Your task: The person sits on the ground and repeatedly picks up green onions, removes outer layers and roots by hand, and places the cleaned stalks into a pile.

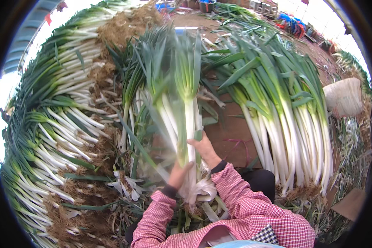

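Note:
A large leek (189,124) with a white shank and green leaves stands nearly upright before me. My right hand (205,148) grips its shank from the right, about halfway down. Lower and on the left, my left hand (180,174) is closed around the shank and an outer leaf. Loose pale sheaths (204,189) hang by the root end, below my hands. More leeks (167,119) lean just behind and left of it, partly blurred. To the right, a row of clean white leeks (286,136) lies with leaves pointing away from me.
Unpeeled leeks with soil-brown roots (71,133) are heaped along the left. Pink twine (240,142) lies on the brown ground ahead. A whitish bundle (343,96) sits at the right, above leaf scraps (347,155). Coloured bags (291,25) stand at the far right.

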Motion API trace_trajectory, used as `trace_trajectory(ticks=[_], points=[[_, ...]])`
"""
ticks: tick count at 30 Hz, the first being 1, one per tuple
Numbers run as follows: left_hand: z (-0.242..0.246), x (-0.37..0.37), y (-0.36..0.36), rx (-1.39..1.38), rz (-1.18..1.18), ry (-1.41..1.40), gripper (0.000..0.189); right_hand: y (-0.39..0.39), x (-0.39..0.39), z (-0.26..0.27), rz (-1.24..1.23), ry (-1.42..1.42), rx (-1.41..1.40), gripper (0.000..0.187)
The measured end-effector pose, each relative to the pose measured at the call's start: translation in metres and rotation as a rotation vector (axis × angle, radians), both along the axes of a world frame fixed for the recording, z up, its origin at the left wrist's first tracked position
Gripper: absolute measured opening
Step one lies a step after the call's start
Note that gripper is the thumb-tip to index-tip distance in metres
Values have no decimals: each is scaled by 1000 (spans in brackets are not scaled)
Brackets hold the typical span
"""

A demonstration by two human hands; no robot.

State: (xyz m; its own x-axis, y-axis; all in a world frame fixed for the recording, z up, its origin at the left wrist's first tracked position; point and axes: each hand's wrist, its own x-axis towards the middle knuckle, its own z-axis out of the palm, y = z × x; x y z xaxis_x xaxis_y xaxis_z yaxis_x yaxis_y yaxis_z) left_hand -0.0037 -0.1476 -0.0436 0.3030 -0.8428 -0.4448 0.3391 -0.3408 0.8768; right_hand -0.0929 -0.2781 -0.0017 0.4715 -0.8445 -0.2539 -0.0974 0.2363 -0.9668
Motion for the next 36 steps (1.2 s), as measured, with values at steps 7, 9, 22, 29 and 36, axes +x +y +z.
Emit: trace_trajectory(ticks=[7, 9, 22, 29, 36], points=[[-65, 3, 23, 24, -171, -933, 30, 43, -38, -30, -183, 473, -855, 60], [-42, 0, 42, 123, -56, -614, 36, 71, -48, -8, -157, 232, -816, 49], [32, -15, 121, -143, -588, -625, 52, 143, -63, -25, 208, 156, 68, 30], [-19, 9, 90, 112, -23, 65, 32, 199, -70, 9, 451, 396, -663, 16], [35, 26, 100, -91, 321, -205, 32, 186, -99, 13, 123, 63, -43, 22]])
